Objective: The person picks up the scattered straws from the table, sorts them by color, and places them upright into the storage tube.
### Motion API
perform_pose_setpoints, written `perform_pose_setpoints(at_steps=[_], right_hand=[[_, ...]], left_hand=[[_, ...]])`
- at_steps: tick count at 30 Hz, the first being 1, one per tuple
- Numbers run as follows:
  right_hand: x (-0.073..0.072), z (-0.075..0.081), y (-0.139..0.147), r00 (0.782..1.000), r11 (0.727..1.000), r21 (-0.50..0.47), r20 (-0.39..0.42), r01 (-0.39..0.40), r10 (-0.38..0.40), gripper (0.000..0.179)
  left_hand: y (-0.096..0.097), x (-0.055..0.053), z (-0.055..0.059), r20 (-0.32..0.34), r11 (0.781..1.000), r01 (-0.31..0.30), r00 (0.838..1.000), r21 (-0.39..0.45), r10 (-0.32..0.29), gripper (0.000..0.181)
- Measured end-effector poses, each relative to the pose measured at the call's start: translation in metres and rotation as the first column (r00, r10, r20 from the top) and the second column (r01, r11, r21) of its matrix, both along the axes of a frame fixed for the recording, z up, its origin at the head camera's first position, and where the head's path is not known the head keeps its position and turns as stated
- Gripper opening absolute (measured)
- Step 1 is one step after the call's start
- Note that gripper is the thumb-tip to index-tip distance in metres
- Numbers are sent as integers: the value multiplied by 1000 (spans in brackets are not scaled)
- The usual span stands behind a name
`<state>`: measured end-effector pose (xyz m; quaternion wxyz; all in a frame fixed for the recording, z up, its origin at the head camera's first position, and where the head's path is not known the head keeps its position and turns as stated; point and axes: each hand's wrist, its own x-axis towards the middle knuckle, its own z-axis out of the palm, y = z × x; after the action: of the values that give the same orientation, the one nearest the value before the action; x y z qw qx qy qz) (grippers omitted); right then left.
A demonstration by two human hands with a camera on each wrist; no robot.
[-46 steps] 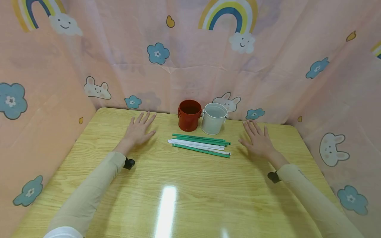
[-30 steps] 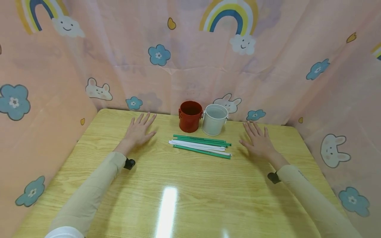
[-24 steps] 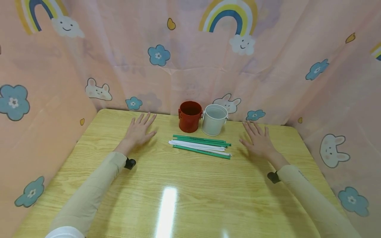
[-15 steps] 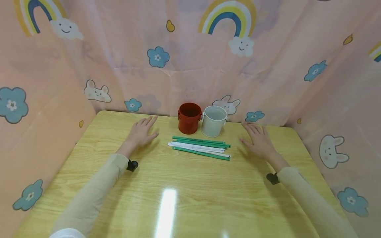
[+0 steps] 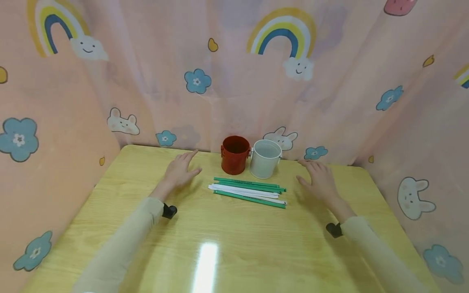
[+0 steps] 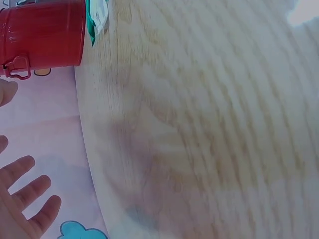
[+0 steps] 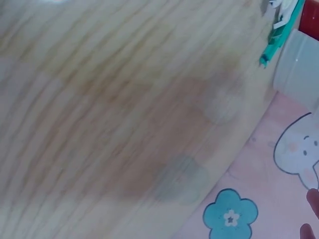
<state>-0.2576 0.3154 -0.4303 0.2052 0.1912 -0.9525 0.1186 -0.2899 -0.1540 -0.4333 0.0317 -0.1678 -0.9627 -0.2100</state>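
Note:
A red pail (image 5: 234, 160) and a white pail (image 5: 264, 162) stand side by side at the back of the wooden table. In front of them lies a loose bundle of long thin paper-wrapped sticks, like wrapped straws, some green (image 5: 253, 197) and some white (image 5: 242, 189). My left hand (image 5: 178, 171) hovers left of the red pail, fingers spread and holding nothing; the left wrist view shows the red pail (image 6: 45, 35) beyond the thumb. Right of the white pail is my right hand (image 5: 319, 179), its fingers relaxed and holding nothing. Only two fingertips (image 7: 313, 201) of it show in the right wrist view.
A pink curtain (image 5: 238, 110) with rainbows, flowers and rabbits hangs right behind the table's back edge and along both sides. The wooden table (image 5: 256, 252) stretches toward me, with a bright light reflection on it. A dark wrist strap mount (image 5: 169, 211) sits under the left sleeve's cuff.
My left hand has shifted right, a little closer to the red pail, and its fingers are less spread. The right hand's fingers have drawn together slightly. The head view has tilted up a little.

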Motion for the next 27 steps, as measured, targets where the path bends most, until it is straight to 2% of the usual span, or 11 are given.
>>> perform_pose_setpoints(at_steps=[5, 13, 16, 20, 27], right_hand=[[5, -3, -9, 1000, 998, -58, -20, -13, 12, 54], [4, 1, -18, 996, 992, -122, -82, -40, 30, 52], [0, 1, -24, 992, 987, -144, -118, -66, 49, 49], [-3, 0, -32, 987, 981, -171, -147, -89, 64, 47], [-6, -1, -46, 988, 969, -232, -148, -87, 54, 49]], left_hand=[[3, 7, -6, 32, 996, -29, 999, 87, 26, 72], [21, 0, -4, 121, 974, -49, 992, 220, 23, 74], [26, -2, -5, 147, 945, -70, 989, 319, 24, 75], [34, -7, -9, 168, 888, -68, 986, 455, -10, 75], [49, -10, -11, 228, 811, -116, 973, 573, -22, 80]])
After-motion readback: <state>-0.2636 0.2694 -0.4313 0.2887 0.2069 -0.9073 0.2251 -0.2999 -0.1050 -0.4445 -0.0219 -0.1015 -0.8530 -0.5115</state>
